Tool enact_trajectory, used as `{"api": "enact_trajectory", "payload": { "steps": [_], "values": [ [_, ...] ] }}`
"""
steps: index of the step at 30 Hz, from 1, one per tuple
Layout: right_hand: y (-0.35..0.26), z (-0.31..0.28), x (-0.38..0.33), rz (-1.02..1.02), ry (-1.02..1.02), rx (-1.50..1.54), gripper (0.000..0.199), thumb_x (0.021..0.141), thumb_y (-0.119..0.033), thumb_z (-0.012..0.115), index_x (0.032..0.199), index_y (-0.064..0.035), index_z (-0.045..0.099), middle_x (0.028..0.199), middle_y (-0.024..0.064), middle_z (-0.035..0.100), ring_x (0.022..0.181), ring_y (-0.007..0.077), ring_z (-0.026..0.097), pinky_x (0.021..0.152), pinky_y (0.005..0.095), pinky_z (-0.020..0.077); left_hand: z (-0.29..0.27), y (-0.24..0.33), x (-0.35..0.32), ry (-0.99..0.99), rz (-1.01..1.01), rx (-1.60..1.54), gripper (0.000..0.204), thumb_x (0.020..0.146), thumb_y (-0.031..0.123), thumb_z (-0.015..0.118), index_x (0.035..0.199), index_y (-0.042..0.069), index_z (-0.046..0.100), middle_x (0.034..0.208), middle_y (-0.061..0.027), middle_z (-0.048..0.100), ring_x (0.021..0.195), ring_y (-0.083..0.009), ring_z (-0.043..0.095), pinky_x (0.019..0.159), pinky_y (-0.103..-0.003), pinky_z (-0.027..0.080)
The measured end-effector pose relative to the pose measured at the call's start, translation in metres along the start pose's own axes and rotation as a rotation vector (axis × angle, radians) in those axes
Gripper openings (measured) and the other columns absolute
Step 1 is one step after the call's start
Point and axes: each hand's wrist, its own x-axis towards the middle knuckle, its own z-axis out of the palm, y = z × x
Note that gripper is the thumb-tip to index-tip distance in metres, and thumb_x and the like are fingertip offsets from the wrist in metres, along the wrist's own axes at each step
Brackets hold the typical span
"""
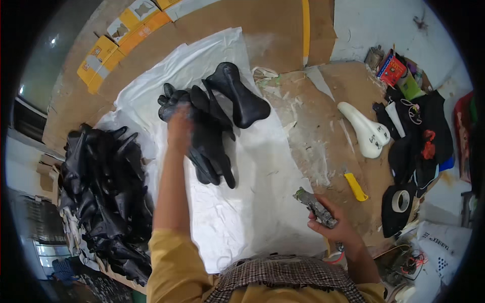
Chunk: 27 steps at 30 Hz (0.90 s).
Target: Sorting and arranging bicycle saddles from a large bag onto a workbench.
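At your far left lies a heap of glossy black pieces [108, 192], leathery-looking and folded over one another; next to it, a smaller black pile [209, 144] has smooth, rounded lobes, and just right of that a single black saddle-shaped piece [238, 96] is wide at both ends and narrow at the waist. Your right side has a rough, crusted grey stick-like object [314, 207], a yellow-handled tool [357, 188] and a smooth white saddle [369, 132]. Your left arm reaches straight forward, its hand [180, 123] blurred over the smaller pile's left side, so you cannot tell whether that grip is closed. Your right hand [334, 221], bent inward near your body, has its grip wrapped round the grey object. A wrinkled white sheet [252, 202] lies under the smaller pile; right of it, stained brown cardboard [323, 131] covers the tabletop, with a pale wall [394, 25] behind.
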Motion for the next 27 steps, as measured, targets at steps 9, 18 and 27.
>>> {"api": "enact_trajectory", "payload": {
  "steps": [9, 18, 27],
  "values": [
    [0.024, -0.017, -0.005, 0.024, 0.118, 0.015, 0.064, 0.074, -0.009, 0.07, 0.13, -0.0033, 0.04, 0.09, 0.0022, 0.055, 0.082, 0.0081, 0.053, 0.075, 0.0229, 0.0448, 0.183, 0.041, 0.007, 0.562, -0.646, -0.21, 0.046, 0.068, 0.004, 0.069, 0.109, -0.008, 0.051, 0.1, -0.0167, 0.058, 0.09, -0.0288, 0.058, 0.079, -0.037, 0.046],
    [0.021, -0.007, -0.019, -0.029, 0.104, -0.036, 0.062, 0.074, -0.006, 0.069, 0.129, -0.0041, 0.042, 0.093, 0.0026, 0.056, 0.084, 0.009, 0.054, 0.075, 0.0243, 0.0459, 0.081, 0.103, -0.182, 0.197, -0.597, -1.242, 0.038, 0.083, 0.0, 0.054, 0.12, 0.0, 0.044, 0.111, -0.0128, 0.055, 0.101, -0.026, 0.054, 0.09, -0.037, 0.045],
    [-0.014, 0.031, -0.087, -0.032, -0.027, -0.016, 0.059, 0.074, -0.003, 0.066, 0.128, 0.0003, 0.041, 0.091, 0.0036, 0.056, 0.084, 0.0099, 0.053, 0.077, 0.0248, 0.0444, 0.083, 0.018, -0.31, 0.083, -1.083, -0.874, 0.033, 0.091, 0.025, 0.048, 0.114, 0.001, 0.047, 0.111, -0.0102, 0.055, 0.098, -0.0249, 0.053, 0.083, -0.041, 0.042]
  ]
}}
